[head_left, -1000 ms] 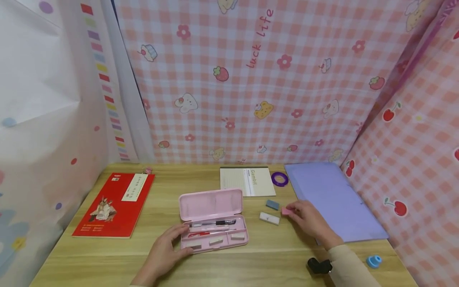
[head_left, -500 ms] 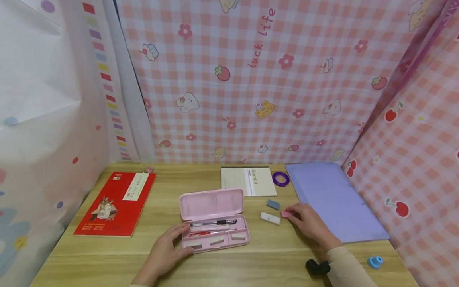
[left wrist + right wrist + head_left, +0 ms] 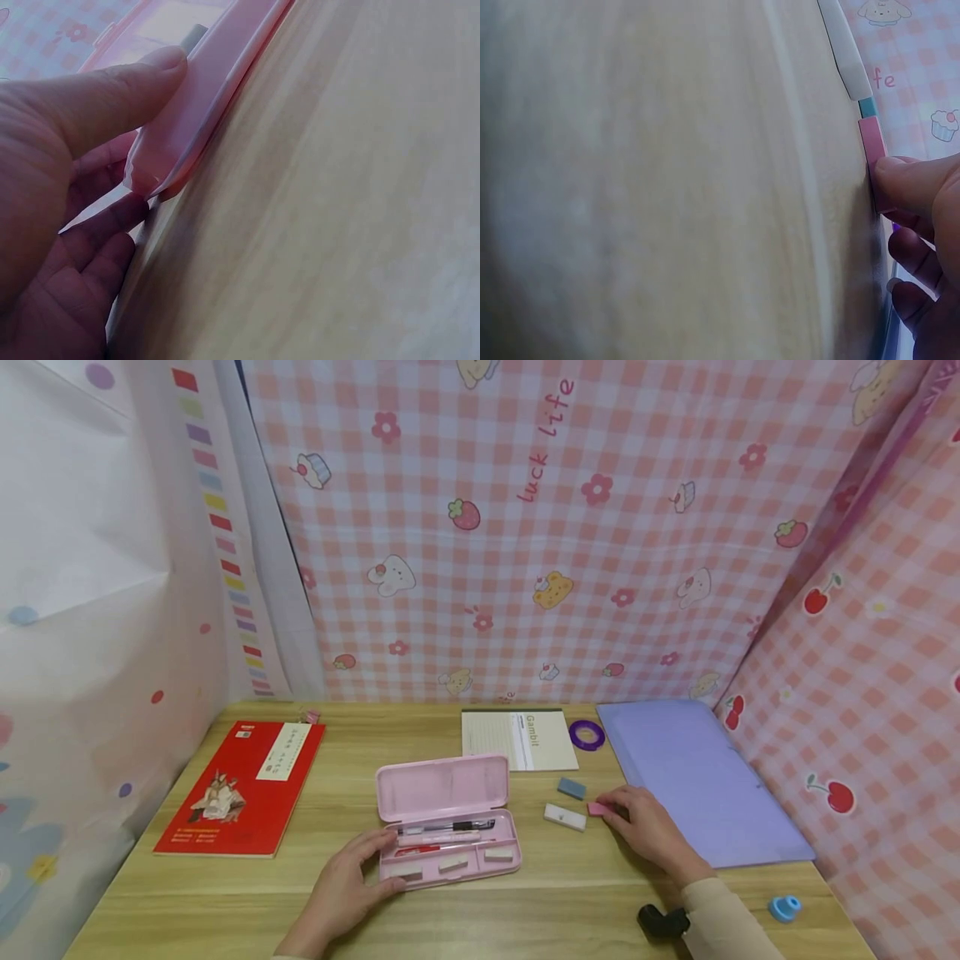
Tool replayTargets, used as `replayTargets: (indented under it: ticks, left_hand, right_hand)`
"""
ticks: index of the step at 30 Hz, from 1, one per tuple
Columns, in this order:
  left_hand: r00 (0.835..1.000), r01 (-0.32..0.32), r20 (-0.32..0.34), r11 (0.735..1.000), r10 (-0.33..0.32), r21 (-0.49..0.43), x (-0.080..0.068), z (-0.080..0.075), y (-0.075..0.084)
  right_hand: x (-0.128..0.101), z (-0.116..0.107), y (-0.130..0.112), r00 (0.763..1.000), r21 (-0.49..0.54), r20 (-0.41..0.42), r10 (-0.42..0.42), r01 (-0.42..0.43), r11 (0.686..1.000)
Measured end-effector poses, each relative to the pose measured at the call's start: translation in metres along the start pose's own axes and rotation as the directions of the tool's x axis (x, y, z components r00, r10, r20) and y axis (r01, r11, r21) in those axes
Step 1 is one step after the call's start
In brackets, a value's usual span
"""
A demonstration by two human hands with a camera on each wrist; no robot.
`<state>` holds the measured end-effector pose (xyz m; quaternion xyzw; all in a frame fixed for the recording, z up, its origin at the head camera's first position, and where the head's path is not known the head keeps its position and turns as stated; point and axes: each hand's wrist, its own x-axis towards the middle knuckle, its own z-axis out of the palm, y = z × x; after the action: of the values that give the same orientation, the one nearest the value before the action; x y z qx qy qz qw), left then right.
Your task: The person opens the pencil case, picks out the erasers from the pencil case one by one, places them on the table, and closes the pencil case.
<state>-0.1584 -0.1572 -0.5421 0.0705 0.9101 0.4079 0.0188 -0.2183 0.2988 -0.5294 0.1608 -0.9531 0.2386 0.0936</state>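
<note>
A pink pencil case [image 3: 442,785] lies with its lid raised, pens in the upper compartment and several small pale erasers along the front one. My left hand [image 3: 348,881] grips its left end; in the left wrist view the thumb [image 3: 161,64] reaches over the case wall [image 3: 202,97] with fingers behind it. Between thumb and fingertips, my right hand [image 3: 648,827] pinches a pink eraser [image 3: 597,809], low at the tabletop. Just left of that are a white eraser [image 3: 565,817] and a blue-grey eraser [image 3: 572,788]. In the right wrist view the thumb presses the pink eraser's [image 3: 873,142] side.
A red book [image 3: 240,789] lies at the left. Behind the case are a Gambit notepad [image 3: 487,739] and a purple tape roll [image 3: 587,735]. A lavender folder [image 3: 697,777] extends under the right forearm's far side, and a small blue stopper-like piece [image 3: 784,907] stands at the right front.
The right hand has shifted very slightly toward the front with the pink eraser. The left hand keeps its hold on the pencil case.
</note>
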Motion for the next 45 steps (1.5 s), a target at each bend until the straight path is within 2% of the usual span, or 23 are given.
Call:
replayTargets:
  ticks: [10,14,16,20,23,28,33,37,41,45]
  left_hand:
    - [1.000,-0.012,-0.003,1.000,0.012,0.003,-0.001,0.001,-0.001]
    - [1.000,-0.012,0.000,1.000,0.012,-0.006,-0.001,0.001,0.000]
    - [1.000,-0.007,0.002,1.000,0.007,-0.010,-0.001,0.000,0.000]
    - [1.000,0.000,0.002,1.000,0.000,-0.015,0.000,0.000,0.000]
    - [1.000,-0.002,0.000,1.000,0.002,-0.016,0.000,-0.001,0.000]
    - [1.000,-0.013,-0.004,1.000,0.013,-0.016,-0.002,-0.001,-0.002]
    - [1.000,-0.029,-0.001,0.999,0.029,-0.026,-0.001,-0.001,-0.003]
    - [0.999,-0.050,0.000,0.999,0.050,-0.022,-0.001,-0.001,-0.003]
    - [0.997,-0.077,-0.003,0.997,0.077,0.015,-0.003,-0.002,0.001]
    - [0.996,-0.093,-0.004,0.994,0.093,0.049,-0.004,-0.004,0.003]
  right_hand:
    - [-0.003,0.001,0.001,1.000,0.007,-0.001,0.026,-0.026,1.000]
    - [-0.005,0.001,-0.003,0.999,0.015,-0.046,0.029,-0.028,0.999]
    - [-0.005,0.000,-0.009,0.997,0.060,-0.069,0.026,-0.022,0.998]
    - [-0.002,0.003,-0.031,0.995,0.123,-0.096,0.003,0.009,0.992]
    - [0.001,0.010,-0.057,0.994,0.106,-0.099,-0.051,0.061,0.992]
    - [0.006,0.031,-0.108,0.985,0.116,-0.037,-0.167,0.170,0.978]
    - [0.015,0.055,-0.160,0.953,0.130,0.055,-0.297,0.288,0.949]
    - [0.025,0.072,-0.191,0.897,0.092,0.079,-0.435,0.428,0.899]
    - [0.031,0.088,-0.209,0.847,0.041,0.091,-0.523,0.522,0.852]
    - [0.034,0.097,-0.219,0.833,0.011,0.130,-0.538,0.541,0.841]
